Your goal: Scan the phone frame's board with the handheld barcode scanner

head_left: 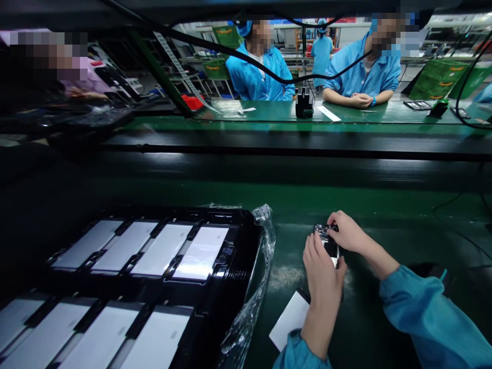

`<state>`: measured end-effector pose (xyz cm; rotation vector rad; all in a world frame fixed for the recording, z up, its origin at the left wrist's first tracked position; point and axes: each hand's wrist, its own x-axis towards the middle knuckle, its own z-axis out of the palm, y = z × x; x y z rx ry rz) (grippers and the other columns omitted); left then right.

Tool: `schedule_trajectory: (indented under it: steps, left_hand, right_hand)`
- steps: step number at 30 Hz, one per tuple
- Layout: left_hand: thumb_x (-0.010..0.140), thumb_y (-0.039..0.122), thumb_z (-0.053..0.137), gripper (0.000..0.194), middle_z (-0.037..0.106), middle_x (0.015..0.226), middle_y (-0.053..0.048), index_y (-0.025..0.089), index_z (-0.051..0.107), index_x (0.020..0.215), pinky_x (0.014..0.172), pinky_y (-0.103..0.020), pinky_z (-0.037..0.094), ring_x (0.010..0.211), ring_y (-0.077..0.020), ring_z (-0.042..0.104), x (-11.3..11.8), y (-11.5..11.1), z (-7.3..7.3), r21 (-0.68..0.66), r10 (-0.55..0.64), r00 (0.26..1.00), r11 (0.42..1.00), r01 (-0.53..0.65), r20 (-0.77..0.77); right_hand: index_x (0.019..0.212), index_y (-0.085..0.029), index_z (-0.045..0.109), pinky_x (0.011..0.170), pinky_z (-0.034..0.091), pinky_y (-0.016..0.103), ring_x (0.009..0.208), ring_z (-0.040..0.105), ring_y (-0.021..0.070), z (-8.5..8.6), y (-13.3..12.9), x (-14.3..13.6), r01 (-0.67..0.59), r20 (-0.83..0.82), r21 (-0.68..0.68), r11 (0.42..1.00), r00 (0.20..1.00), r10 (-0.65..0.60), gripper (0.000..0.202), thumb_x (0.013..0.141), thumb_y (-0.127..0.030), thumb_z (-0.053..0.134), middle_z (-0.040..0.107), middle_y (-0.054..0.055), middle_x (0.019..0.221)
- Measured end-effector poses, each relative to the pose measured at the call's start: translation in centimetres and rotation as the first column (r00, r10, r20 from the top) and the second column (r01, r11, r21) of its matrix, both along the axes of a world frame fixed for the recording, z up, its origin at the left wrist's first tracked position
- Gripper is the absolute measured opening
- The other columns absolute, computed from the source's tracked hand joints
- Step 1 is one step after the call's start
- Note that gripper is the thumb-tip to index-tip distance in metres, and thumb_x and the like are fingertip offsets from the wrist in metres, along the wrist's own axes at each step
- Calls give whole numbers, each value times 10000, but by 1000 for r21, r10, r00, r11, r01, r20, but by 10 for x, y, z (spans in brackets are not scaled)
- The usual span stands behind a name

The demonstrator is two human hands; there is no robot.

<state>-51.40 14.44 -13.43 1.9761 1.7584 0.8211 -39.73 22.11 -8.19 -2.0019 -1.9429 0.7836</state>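
Note:
A phone-sized device [330,248] with exposed electronic parts lies on the green work surface between my hands. My left hand [322,266] wraps over its left side and near end, fingers on its face. At its far end, my right hand [345,231] has thumb and fingertips pinched together at the top right corner; whatever is between them is too small to make out. A flat white piece [290,319] with a dark edge lies beside my left wrist, partly covered by my forearm.
A black tray [215,300] holds several white flat pieces [202,251] at the left. Crumpled clear plastic wrap [265,256] runs along its right edge. Beyond a dark rail [269,152], people in blue sit at another green table [269,110]. A thin cable [457,230] lies at the right.

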Motion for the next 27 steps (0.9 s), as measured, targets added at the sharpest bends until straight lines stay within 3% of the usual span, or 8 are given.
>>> schedule_trajectory:
  steps: [2,7,10,12,15,18,22,27]
  left_hand:
    - [719,133,667,890,455,1407,-213,117,199,1475,1095,-544,391,1337,-365,424,1,-1,7,-35,10,999,999,-9,32]
    - [698,133,701,944,422,1391,-208,129,197,1496,1037,-521,452,1276,-379,457,4,-5,20,-140,19,991,990,0,132]
    - [704,138,709,956,329,1482,-213,147,188,1505,1082,-509,427,1369,-375,373,2,-9,25,-148,34,961,989,8,275]
    - [720,179,726,967,342,1505,-204,159,174,1513,1102,-488,420,1388,-351,377,-3,-10,31,-194,47,908,980,38,417]
    - [816,284,676,757,508,1426,-155,190,311,1473,1066,-416,467,1306,-289,511,-14,-9,43,-277,52,741,943,184,669]
    - [886,324,593,366,674,1213,-111,184,587,1224,965,-342,521,1124,-241,638,-24,-5,55,-284,81,578,920,269,812]
    - [858,300,622,165,706,857,-51,157,666,927,727,-249,534,804,-176,659,-27,-6,66,-311,133,563,921,234,816]
    - [809,273,661,123,648,759,-13,160,651,856,653,-215,506,706,-144,611,-26,-14,73,-307,161,563,935,175,810]
  right_hand:
    - [901,-142,635,828,442,271,943,601,206,-2,-6,2,59,-54,-30,998,997,-61,76,827,-141,655,631,95,983]
    - [1110,-119,593,795,468,288,933,629,209,-3,-15,15,266,-178,-94,959,944,-279,260,885,-249,604,662,118,1054]
    - [959,-155,658,704,477,261,816,645,183,6,-26,18,220,-322,-142,965,912,-256,192,920,-297,533,701,56,889]
    - [917,-173,661,671,477,247,779,638,168,14,-37,16,199,-406,-129,971,883,-235,226,935,-320,489,699,27,837]
    - [876,-192,651,678,466,256,753,607,159,27,-57,11,222,-477,-26,975,854,-207,219,920,-349,505,677,5,810]
    - [872,-216,647,626,434,269,688,565,150,36,-78,6,212,-485,47,976,859,-163,220,914,-395,528,653,-13,773]
    - [945,-236,642,545,398,266,611,524,136,45,-99,1,161,-469,52,986,875,-118,243,950,-433,500,634,-25,727]
    - [996,-244,649,529,427,253,619,564,131,51,-111,-6,146,-434,134,980,898,-74,233,965,-418,497,658,-16,752]
